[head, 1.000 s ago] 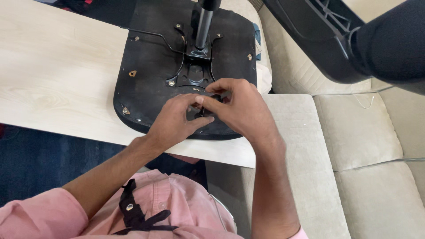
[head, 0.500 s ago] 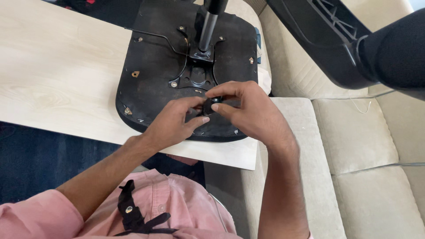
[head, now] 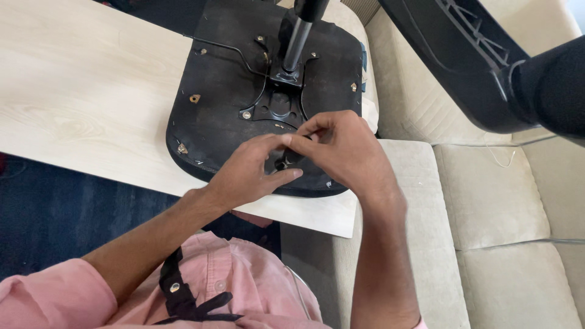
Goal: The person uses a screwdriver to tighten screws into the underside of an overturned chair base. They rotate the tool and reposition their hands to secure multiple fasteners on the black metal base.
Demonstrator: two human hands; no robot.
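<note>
no packages, no labels, no signs, no screens anywhere in view

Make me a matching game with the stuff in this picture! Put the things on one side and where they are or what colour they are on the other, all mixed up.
Things:
1. chair seat base
2. metal post
3. table
4. sofa

Descriptions:
A. pale wood, under the black piece
B. cream cushions, on the right
C. black, lying flat with screws showing
D. shiny grey, standing up from the middle plate

Pairs: 1-C, 2-D, 3-A, 4-B

Both hands, the left hand and the right hand, meet at the near edge of the chair seat base.
</note>
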